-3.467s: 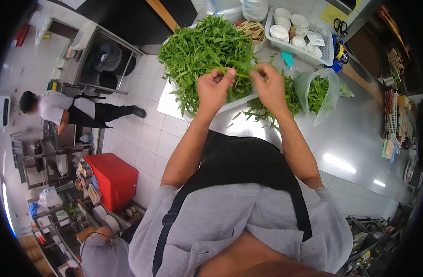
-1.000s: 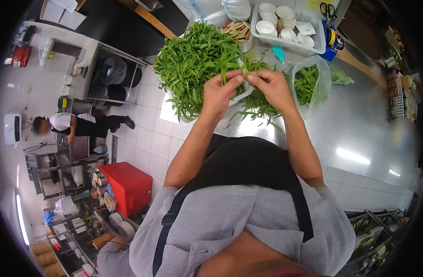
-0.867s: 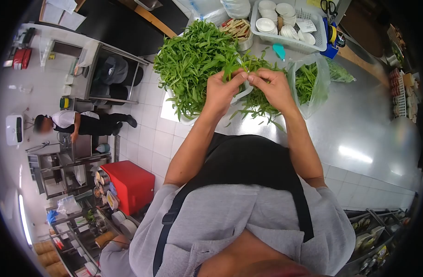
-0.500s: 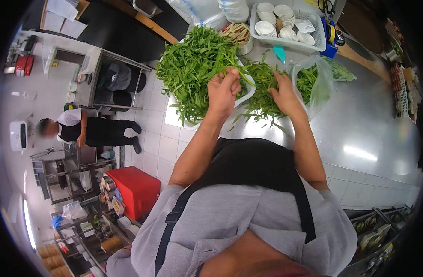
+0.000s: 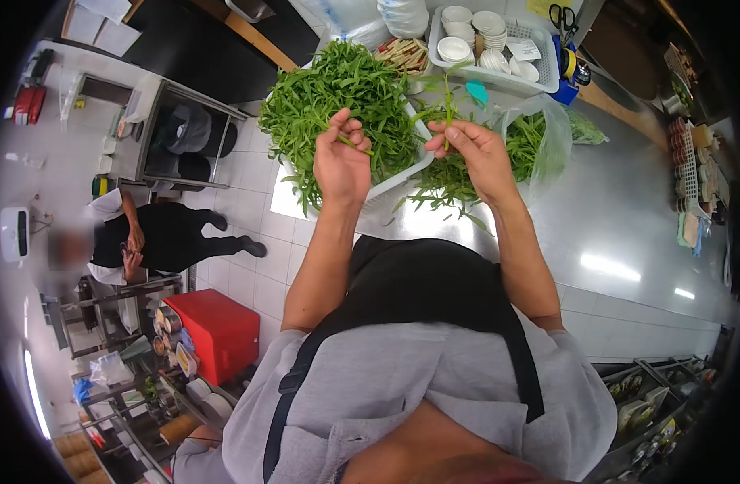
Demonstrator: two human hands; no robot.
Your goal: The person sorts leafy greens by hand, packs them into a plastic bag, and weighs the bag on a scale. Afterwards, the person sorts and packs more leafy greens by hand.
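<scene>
My left hand (image 5: 343,168) is over the near side of a white plastic basket (image 5: 402,179) heaped with leafy greens (image 5: 338,89), which look like water spinach. Its fingers are curled around a short piece of green stem (image 5: 357,146). Just right of the basket, my right hand (image 5: 484,161) pinches a leafy stalk (image 5: 449,101) between thumb and fingers, its top pointing away from me. Beneath and beside that hand, loose greens (image 5: 447,194) lie on the steel table. A clear plastic bag (image 5: 557,137) with more greens stands to the right.
Behind the greens are a bowl of cut reddish-white pieces (image 5: 404,55) and a grey basket (image 5: 547,77) of small white dishes. A teal object (image 5: 476,94) lies on the steel table (image 5: 612,202). On the left, another person (image 5: 156,234) stands near a red box (image 5: 217,335).
My left hand has moved left over the basket, holding a stem piece. My right hand has come up from the loose greens with a stalk. The other person has moved closer.
</scene>
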